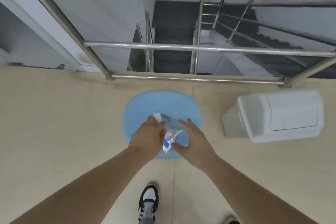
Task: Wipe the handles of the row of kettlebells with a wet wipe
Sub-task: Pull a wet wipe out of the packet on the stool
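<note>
The fingers of the left hand [149, 132] grasp the wipe packet [171, 132] at frame centre, the right hand [192, 138] released beside it: a fumbled tear could drop it on the floor [72, 123], with no kettlebells in view.

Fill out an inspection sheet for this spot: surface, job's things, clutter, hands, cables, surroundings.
Surface: beige floor; a blue rounded top, perhaps a stool, lies under the hands.
Job's things: wipe packet, crumpled, silvery with a blue patch, held above the blue top; no kettlebells in view.
Clutter: white swing-lid bin on the floor to the right.
Hands: left hand grips the packet's upper part; right hand has straight fingers, its thumb at the packet's lower end.
Cables: nothing seen.
Surroundings: steel railing ahead, stairs going down beyond it; one shoe below.
</note>
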The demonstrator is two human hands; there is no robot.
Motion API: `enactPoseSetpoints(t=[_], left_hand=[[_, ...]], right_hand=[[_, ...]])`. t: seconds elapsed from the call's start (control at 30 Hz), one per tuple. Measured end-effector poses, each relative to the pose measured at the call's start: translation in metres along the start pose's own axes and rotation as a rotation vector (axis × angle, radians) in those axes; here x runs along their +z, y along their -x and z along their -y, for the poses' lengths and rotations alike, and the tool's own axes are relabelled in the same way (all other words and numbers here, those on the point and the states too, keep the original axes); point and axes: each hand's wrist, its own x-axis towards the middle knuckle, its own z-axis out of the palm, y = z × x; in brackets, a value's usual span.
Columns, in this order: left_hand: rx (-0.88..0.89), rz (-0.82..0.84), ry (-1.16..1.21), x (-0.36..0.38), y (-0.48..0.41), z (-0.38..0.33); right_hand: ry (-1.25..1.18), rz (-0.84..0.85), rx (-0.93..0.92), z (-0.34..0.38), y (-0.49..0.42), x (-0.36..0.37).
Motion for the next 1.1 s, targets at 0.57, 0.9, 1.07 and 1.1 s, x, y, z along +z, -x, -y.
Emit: enactPoseSetpoints(t=[0.57,0.9,1.07,1.1], left_hand=[[-0.177,-0.104,0.280,0.063,-0.053,0.040],[-0.192,-0.014,0.276,0.062,-0.059,0.040],[-0.176,0.085,0.515,0.047,-0.053,0.048],[-0.196,0.102,0.578,0.043,-0.051,0.049]], right_hand=[[0.269,-0.002,0.098,-0.015,-0.071,0.059],[0.444,-0.024,0.083,-0.003,-0.080,0.059],[0.521,-0.030,0.075,-0.005,-0.082,0.065],[0.515,-0.011,0.074,-0.005,-0.082,0.064]])
